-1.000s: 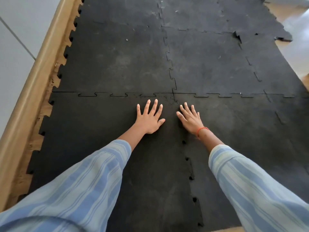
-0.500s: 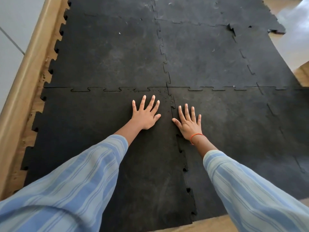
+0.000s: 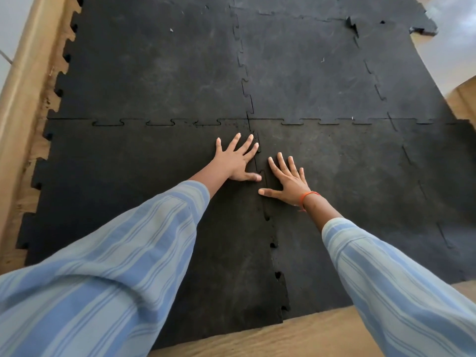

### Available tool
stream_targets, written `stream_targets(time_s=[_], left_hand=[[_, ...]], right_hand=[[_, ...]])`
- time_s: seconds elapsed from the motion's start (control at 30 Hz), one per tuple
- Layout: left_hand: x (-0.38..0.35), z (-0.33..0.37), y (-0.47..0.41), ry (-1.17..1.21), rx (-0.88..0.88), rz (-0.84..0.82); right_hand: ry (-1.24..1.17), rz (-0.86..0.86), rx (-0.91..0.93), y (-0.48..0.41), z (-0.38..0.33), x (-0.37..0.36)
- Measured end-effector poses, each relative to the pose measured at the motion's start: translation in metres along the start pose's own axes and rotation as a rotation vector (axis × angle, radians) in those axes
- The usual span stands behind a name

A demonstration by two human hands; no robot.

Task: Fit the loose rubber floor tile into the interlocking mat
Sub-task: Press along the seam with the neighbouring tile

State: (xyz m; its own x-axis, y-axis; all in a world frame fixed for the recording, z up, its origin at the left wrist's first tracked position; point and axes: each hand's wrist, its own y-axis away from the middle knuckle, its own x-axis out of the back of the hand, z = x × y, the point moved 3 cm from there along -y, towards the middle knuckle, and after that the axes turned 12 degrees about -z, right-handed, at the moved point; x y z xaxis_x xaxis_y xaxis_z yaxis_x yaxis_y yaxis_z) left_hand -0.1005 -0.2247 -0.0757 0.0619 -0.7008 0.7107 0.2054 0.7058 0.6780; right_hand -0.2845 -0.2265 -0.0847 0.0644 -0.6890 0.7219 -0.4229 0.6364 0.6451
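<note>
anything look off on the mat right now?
Yes. The seam between the two near tiles isn't fully seated: open notches show along it below the flat left hand and right hand. At the far right, a mat corner looks lifted, with a torn-looking gap nearby.

Mat [image 3: 167, 73] lies on the floor [image 3: 296, 333], tiles joined w/ puzzle edges. Nearest-left tile [image 3: 128, 189] sits btwn the wall trim [image 3: 20, 99] on the left & the near-right tile [image 3: 347, 202]; behind it, another tile across the seam. Left hand [image 3: 235, 161] flat on the near-left tile, fingertips at the seam w/ the right tile, near the 4-tile corner. Right hand [image 3: 287, 180] flat on the near-right tile, just beside & slightly nearer than the left, thumb touching the seam. Seam nearer the person shows gaps. Bare floor in front of the tiles & at far right.
</note>
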Motion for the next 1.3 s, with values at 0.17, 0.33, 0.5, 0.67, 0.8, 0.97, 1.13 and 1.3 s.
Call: stream_targets(time_s=[0.17, 0.33, 0.5, 0.67, 0.8, 0.97, 1.13, 1.3], left_hand=[[-0.011, 0.011, 0.012, 0.013, 0.034, -0.018], [-0.005, 0.025, 0.019, 0.093, 0.096, -0.083], [-0.028, 0.021, 0.037, 0.059, 0.029, -0.102], [-0.043, 0.027, 0.046, 0.051, 0.067, -0.057], [-0.034, 0.040, 0.055, 0.070, 0.127, -0.094], [-0.063, 0.051, 0.069, 0.009, 0.105, -0.129], [-0.061, 0.055, 0.070, 0.031, 0.138, -0.107], [-0.074, 0.072, 0.082, -0.038, 0.173, -0.184]], right_hand=[[-0.064, -0.050, -0.026, 0.003, -0.005, 0.003], [-0.076, -0.133, -0.036, 0.011, -0.012, 0.008], [-0.007, -0.242, 0.003, 0.041, -0.003, -0.011], [0.009, -0.199, -0.035, 0.047, -0.006, -0.020], [0.022, -0.217, -0.057, 0.050, -0.009, -0.019], [0.066, -0.242, -0.038, 0.060, -0.011, -0.026], [0.104, -0.253, -0.062, 0.067, -0.015, -0.026], [0.218, -0.324, -0.095, 0.086, -0.018, -0.052]])
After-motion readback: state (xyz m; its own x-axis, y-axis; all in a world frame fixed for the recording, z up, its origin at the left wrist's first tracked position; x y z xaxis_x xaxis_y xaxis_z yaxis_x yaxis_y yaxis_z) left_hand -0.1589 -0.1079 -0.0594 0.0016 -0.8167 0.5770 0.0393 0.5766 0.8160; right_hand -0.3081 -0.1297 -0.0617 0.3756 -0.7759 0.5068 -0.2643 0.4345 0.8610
